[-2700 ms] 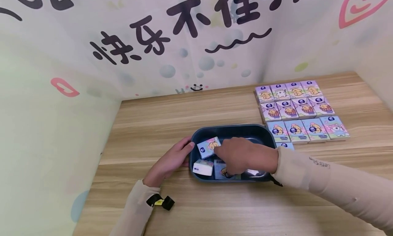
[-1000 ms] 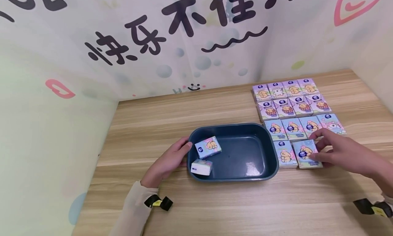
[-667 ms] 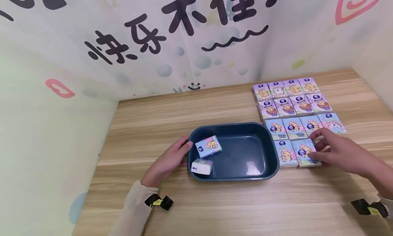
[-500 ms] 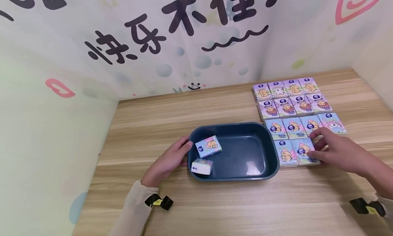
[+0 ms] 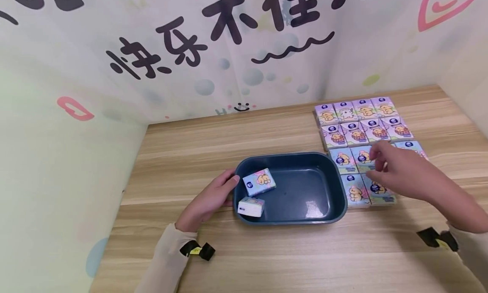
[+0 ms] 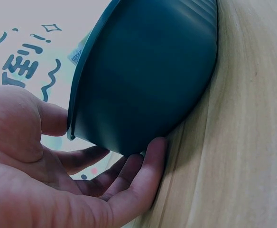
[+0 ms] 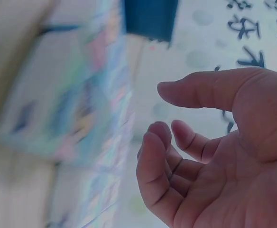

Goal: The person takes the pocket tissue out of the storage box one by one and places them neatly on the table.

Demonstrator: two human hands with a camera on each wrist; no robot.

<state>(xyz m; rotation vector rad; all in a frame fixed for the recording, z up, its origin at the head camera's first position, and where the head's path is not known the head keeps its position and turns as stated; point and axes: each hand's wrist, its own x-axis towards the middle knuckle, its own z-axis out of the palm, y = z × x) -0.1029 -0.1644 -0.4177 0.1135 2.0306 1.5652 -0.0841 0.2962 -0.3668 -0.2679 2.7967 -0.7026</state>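
At the left end of a dark blue plastic tub (image 5: 289,223), my left hand (image 5: 213,195) holds on, thumb at the rim and fingers against the outer wall. The left wrist view shows the fingertips low on the tub wall (image 6: 148,71). Two small tissue packs lie inside at the left: one flat with its blue printed face up (image 5: 259,181), one on its side showing white (image 5: 250,207). My right hand (image 5: 400,166) hovers over the blue tissue packs with nothing between thumb and loosely bent fingers. Below it, a blue tissue pack (image 5: 382,195) ends the front row, partly covered.
Right of the tub, more tissue packs stand in close rows, purple ones (image 5: 358,110) at the back and blue ones (image 5: 341,159) in front. The wooden table (image 5: 267,259) meets a printed cloth backdrop (image 5: 183,85) behind.
My right hand has left the tub, set a blue tissue pack at the right of the front row, slid it left against its neighbour, then released it and lifted up and left.
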